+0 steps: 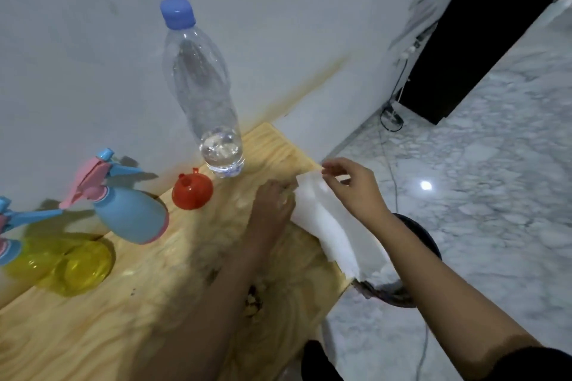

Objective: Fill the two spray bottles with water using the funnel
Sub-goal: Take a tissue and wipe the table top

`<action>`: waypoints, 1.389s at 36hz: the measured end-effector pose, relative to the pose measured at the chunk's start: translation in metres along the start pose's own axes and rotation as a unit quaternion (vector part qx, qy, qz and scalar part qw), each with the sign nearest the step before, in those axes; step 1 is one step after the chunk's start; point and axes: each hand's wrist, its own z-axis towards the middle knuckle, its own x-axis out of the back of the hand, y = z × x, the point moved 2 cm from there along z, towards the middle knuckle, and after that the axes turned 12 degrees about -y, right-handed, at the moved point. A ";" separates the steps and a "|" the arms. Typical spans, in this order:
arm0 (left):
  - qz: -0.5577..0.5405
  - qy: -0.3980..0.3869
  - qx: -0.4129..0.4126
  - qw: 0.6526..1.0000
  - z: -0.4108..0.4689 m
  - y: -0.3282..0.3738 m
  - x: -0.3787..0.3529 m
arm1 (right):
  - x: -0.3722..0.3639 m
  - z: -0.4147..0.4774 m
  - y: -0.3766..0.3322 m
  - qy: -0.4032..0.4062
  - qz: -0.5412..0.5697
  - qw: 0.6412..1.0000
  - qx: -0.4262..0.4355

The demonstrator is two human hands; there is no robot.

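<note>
In the head view we see the red funnel [192, 190] on the wooden table [93, 334], with its wide mouth down and its spout up. Just left of the funnel stands the blue sprayer [130, 215], with a pink and blue trigger head on it. Further left of the funnel, and nearer to us, is the yellow sprayer [71, 266]; the picture's edge cuts part of its head. We cannot tell how much water either one holds. Just right of the funnel and behind it stands the clear bottle [201, 86], upright, with its blue cap [177, 13] on and only a little water at the bottom.

Right of the funnel, both hands are on a white paper [328, 226]. The right hand [353, 185] pinches the paper's upper corner between thumb and fingertips. The left hand [272, 204] is between the funnel and the paper, with its fingers at the paper's edge. It is blurred, so we cannot tell if it pinches or only presses. The paper reaches past the table's edge, over the marble floor [495, 164].
</note>
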 end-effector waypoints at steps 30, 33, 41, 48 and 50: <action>0.276 -0.150 -0.194 0.930 0.048 0.031 -0.074 | 0.039 -0.042 0.089 -0.124 -0.072 0.983 -0.111; 0.268 -0.159 -0.165 0.936 0.049 0.033 -0.063 | 0.048 -0.036 0.081 -0.131 -0.022 0.984 -0.115; 0.080 -0.166 0.006 0.983 0.043 0.044 -0.014 | 0.069 -0.011 0.053 -0.123 -0.020 0.990 -0.058; 0.072 -0.031 -0.028 0.997 0.023 0.070 0.051 | 0.066 0.012 -0.009 -0.099 0.009 0.992 0.082; 0.066 0.031 -0.035 0.997 0.011 0.076 0.069 | 0.059 0.015 -0.027 -0.095 0.029 0.988 0.121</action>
